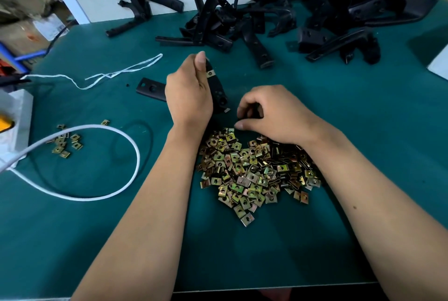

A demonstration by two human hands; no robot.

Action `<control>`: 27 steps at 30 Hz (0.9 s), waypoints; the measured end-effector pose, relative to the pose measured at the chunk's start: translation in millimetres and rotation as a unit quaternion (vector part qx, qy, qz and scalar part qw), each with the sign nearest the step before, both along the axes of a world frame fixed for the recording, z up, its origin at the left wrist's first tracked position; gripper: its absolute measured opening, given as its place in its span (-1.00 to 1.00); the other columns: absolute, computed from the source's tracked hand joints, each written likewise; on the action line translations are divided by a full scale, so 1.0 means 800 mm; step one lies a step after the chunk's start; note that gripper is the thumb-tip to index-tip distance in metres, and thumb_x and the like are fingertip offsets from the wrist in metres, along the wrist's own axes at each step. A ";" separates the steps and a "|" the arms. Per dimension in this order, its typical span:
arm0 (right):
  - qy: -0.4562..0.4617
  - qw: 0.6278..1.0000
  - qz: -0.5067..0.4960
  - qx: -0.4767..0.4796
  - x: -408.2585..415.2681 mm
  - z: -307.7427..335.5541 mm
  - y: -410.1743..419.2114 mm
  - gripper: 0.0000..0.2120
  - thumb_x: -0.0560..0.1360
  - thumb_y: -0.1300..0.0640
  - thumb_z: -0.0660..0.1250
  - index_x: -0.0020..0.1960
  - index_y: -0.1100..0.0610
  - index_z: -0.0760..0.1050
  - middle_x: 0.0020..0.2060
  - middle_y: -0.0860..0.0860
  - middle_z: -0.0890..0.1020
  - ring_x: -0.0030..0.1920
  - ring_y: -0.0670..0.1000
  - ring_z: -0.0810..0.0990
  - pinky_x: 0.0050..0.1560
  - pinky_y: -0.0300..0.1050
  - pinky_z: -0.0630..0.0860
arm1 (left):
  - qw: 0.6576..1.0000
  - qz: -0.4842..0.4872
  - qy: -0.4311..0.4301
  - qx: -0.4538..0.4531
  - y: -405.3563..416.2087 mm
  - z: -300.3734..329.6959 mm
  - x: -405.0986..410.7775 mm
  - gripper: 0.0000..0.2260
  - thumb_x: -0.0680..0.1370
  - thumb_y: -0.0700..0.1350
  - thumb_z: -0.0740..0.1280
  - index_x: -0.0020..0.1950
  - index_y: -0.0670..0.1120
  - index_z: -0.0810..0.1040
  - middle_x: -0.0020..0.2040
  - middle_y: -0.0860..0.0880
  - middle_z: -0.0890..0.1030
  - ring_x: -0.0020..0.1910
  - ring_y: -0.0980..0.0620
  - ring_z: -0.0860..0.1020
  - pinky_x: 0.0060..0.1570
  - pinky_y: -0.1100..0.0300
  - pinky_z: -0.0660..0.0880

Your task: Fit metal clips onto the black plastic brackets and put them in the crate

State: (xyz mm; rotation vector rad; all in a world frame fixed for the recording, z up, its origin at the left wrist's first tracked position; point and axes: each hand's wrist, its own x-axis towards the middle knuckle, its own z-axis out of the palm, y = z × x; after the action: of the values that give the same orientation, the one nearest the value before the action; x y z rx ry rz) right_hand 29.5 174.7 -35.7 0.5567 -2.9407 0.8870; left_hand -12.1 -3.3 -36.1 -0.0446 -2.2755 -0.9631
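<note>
My left hand grips a black plastic bracket at the middle of the green table, thumb up along its top. One metal clip sits on the bracket's upper edge, and the bracket's flat end sticks out to the left of the hand. My right hand hovers with curled fingers at the far edge of a big pile of brass-coloured metal clips; whether it pinches a clip is hidden. No crate is in view.
A heap of black brackets lies along the back of the table, with one apart at the back left. A small group of clips, a white cable loop and a white string lie to the left.
</note>
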 end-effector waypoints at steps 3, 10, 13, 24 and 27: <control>0.006 1.000 0.014 0.017 0.001 0.002 -0.001 -0.90 0.48 -0.02 0.54 -0.12 -0.08 0.63 -0.21 -0.21 0.61 -0.21 -0.25 0.53 -0.18 -0.22 0.40 | 1.000 -0.004 -0.001 0.002 0.001 0.000 0.001 -0.55 0.74 0.05 0.09 0.02 -0.26 0.61 -0.18 -0.20 0.67 -0.19 -0.28 0.59 -0.16 -0.15 0.44; 0.021 0.988 -0.059 -0.138 0.000 -0.003 0.005 -0.84 0.56 0.17 0.47 0.13 0.01 0.66 -0.16 -0.13 0.67 -0.16 -0.19 0.62 -0.10 -0.40 0.48 | 0.999 -0.036 0.002 -0.012 0.010 -0.002 0.003 -0.54 0.74 0.07 0.09 0.00 -0.25 0.60 -0.23 -0.18 0.65 -0.25 -0.24 0.56 -0.21 -0.12 0.42; 0.010 0.959 -0.090 -0.270 -0.002 -0.003 0.006 -0.85 0.59 0.23 0.41 0.01 0.04 0.72 -0.24 -0.11 0.72 -0.26 -0.17 0.64 -0.16 -0.31 0.54 | 0.999 -0.044 -0.005 -0.017 0.012 -0.002 0.003 -0.53 0.74 0.08 0.08 0.00 -0.24 0.60 -0.22 -0.17 0.65 -0.24 -0.24 0.56 -0.20 -0.12 0.45; 0.010 0.864 -0.124 -0.489 0.007 -0.001 -0.019 -0.92 0.55 0.25 0.44 -0.06 0.14 0.71 -0.33 -0.01 0.68 -0.33 -0.07 0.61 -0.30 -0.22 0.55 | 0.999 -0.051 -0.008 -0.005 0.030 0.000 0.010 -0.54 0.74 0.08 0.07 -0.05 -0.23 0.57 -0.28 -0.12 0.60 -0.29 -0.19 0.52 -0.26 -0.06 0.39; -0.004 0.835 -0.140 -0.532 0.010 -0.002 -0.020 -0.93 0.52 0.31 0.48 -0.06 0.18 0.71 -0.25 0.07 0.73 -0.25 0.01 0.70 -0.20 -0.18 0.62 | 0.999 -0.033 -0.007 0.000 0.031 -0.001 0.010 -0.55 0.74 0.07 0.07 -0.13 -0.21 0.49 -0.36 -0.05 0.51 -0.34 -0.16 0.46 -0.32 -0.02 0.25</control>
State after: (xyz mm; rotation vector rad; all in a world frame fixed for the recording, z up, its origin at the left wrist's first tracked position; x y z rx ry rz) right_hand 37.2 158.5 -37.1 0.0301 -1.9080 2.1328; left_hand -3.7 21.2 -36.7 -0.1138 -2.2989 -1.0001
